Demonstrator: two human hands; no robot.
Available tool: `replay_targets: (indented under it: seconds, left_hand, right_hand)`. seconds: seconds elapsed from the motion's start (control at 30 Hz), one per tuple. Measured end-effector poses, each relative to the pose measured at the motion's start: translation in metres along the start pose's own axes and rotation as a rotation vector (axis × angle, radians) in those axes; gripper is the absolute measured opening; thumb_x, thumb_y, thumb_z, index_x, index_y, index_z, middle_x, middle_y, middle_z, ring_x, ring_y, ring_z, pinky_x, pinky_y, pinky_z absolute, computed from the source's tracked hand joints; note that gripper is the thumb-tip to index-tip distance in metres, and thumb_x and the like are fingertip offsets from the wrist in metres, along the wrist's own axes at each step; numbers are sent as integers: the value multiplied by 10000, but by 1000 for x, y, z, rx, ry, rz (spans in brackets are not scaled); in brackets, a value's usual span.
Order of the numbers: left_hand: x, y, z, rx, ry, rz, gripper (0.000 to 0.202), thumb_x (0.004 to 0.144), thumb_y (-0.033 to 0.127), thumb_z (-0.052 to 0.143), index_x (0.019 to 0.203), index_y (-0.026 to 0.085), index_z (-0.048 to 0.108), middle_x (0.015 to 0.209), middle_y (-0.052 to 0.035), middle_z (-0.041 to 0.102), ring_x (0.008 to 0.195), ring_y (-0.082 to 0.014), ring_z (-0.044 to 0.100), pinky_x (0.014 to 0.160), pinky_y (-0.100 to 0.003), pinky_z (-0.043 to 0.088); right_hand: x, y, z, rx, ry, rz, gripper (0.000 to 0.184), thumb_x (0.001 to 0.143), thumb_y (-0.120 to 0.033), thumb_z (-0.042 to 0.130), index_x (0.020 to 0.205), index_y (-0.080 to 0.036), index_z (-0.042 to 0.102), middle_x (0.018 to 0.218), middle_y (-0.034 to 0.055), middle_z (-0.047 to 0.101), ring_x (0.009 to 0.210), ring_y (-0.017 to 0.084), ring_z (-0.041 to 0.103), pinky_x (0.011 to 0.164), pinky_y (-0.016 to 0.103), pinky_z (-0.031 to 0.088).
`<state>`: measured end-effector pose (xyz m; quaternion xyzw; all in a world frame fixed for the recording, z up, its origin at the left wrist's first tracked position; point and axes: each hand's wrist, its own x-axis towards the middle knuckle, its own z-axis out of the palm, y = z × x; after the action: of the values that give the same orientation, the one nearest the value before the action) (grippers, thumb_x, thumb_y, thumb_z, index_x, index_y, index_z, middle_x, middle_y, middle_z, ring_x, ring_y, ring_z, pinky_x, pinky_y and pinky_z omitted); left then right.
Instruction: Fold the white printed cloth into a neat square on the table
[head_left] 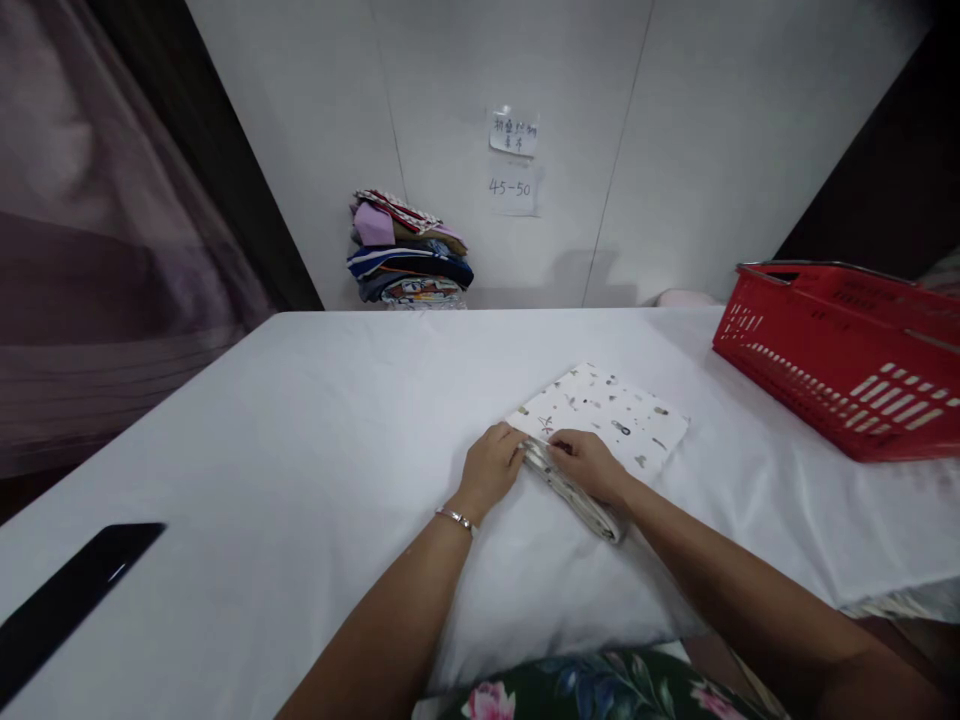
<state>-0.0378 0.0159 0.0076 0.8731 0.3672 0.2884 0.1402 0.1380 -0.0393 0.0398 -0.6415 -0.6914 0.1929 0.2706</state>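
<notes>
A white cloth (611, 410) with small scattered prints lies folded in layers on the white-covered table, set at an angle in front of me. My left hand (493, 462) is closed on its left corner, fingers curled over the folded edge. Along the near edge, where the layers stack up, my right hand (589, 462) pinches the fabric, its fingertips close to my left hand. The fingertips of both hands are partly hidden against the cloth.
A red plastic basket (832, 350) stands at the table's right side. Folded fabrics (410, 250) are piled at the far edge by the wall. A flat black object (75, 600) lies at the left front. Two paper signs (514, 160) hang on the wall.
</notes>
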Motion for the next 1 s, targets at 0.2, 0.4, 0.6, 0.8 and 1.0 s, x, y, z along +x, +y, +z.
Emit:
replay_targets:
  seconds: [0.2,0.4,0.6,0.8,1.0]
  left_hand:
    - [4,-3,6,123,-41,66,160,856,176,473,899,230,617,886,-19,576,835,-146,518,708,-254,420]
    - [1,-5,3,91,29,97,165,870,177,452,938,217,597,896,-20,569,863,-137,516,739,-246,421]
    - [-1,-4,2,94,29,77,138,857,165,454,871,204,586,873,-11,558,826,-129,515,703,-239,414]
    - [0,-2,1,67,24,56,134,843,165,459,860,210,584,860,-6,554,826,-128,519,702,-236,413]
    - [-1,-2,1,-3,31,33,137,822,151,467,859,214,583,868,-2,556,821,-122,525,694,-227,421]
  right_hand:
    - [-1,0,2,-35,14,-33,187,817,-230,466,820,-198,650,750,9,647,685,145,550,624,238,369]
    - [-4,0,9,-119,71,-54,189,842,-239,474,977,-208,602,886,25,631,780,152,559,698,254,395]
    - [-11,-4,12,-305,-6,-139,178,904,-283,417,974,-211,564,942,29,582,824,141,545,689,243,381]
    - [-13,-12,10,-483,-60,-151,206,914,-304,398,1012,-194,542,954,47,566,827,153,533,641,242,356]
    - [-15,-19,10,-592,-111,-119,266,884,-167,379,1114,-189,510,952,68,574,841,176,536,628,254,355]
